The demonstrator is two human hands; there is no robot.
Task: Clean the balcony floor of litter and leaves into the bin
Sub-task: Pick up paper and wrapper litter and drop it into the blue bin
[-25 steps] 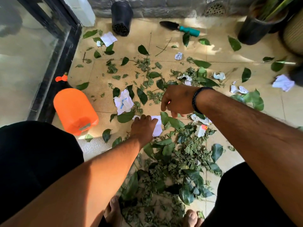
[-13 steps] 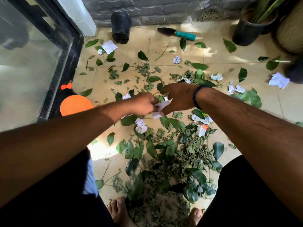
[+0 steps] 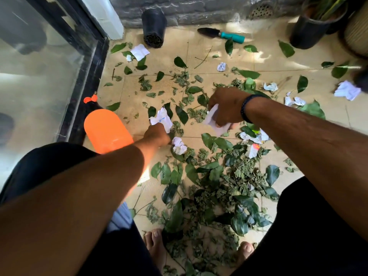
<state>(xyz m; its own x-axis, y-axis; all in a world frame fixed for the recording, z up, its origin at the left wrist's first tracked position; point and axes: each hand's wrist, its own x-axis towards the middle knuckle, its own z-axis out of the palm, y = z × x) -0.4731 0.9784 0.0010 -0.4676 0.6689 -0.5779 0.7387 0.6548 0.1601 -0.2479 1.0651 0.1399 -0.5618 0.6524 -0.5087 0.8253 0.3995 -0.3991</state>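
Green leaves (image 3: 225,188) and crumpled white paper scraps litter the beige tiled floor (image 3: 201,56). My right hand (image 3: 226,105) holds a white piece of paper (image 3: 214,121) just above the floor at centre. My left hand (image 3: 157,134) reaches down to a crumpled blue-printed paper (image 3: 162,119) and pinches its lower edge. Another crumpled paper ball (image 3: 179,145) lies right beside that hand. A dense heap of leaves lies between my bare feet (image 3: 157,248). No bin shows in the frame.
An orange spray bottle (image 3: 106,129) stands at the left by the black glass-door frame (image 3: 87,76). A black pot (image 3: 154,26) lies on its side by the wall, near a teal-handled trowel (image 3: 223,33). Potted plants (image 3: 316,22) fill the far right corner.
My left hand passed the white paper to my right hand, then dropped left to the blue-printed paper. My right hand now holds the white piece alone.
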